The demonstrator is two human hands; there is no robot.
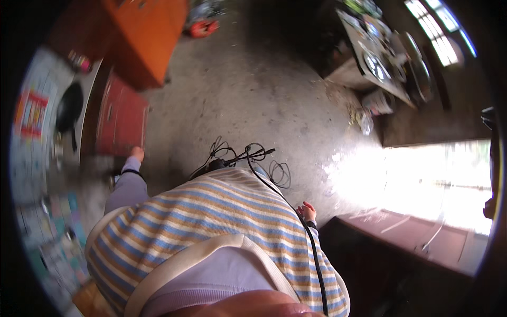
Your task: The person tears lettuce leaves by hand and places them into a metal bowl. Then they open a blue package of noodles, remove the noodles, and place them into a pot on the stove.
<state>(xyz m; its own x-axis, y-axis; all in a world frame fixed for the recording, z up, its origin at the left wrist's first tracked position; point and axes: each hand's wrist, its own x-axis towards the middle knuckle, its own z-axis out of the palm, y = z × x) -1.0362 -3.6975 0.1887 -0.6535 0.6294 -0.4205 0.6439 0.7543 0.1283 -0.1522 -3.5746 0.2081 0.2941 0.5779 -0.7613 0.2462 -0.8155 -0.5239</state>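
Note:
My left hand (pixel 137 153) hangs at the end of a lilac sleeve, beside the near corner of a red cabinet (pixel 123 119). Whether it touches the cabinet is unclear, and its fingers are mostly hidden. On the other side, my right hand (pixel 307 211) hangs low by my hip with loosely curled, parted fingers and nothing visible in it. A dark band (pixel 312 225) circles that wrist. Black cable (pixel 317 253) runs down over my striped vest (pixel 222 206). Looped cables with a plug (pixel 271 151) show in front of my waist.
An orange cabinet (pixel 148 35) juts out ahead on the left. Above the red cabinet, a dark pan (pixel 70 105) lies on a counter. A cluttered table (pixel 372 59) stands ahead right, near a bucket (pixel 379 102). Bright light enters through a doorway (pixel 431 178) beside a pinkish door (pixel 424 237).

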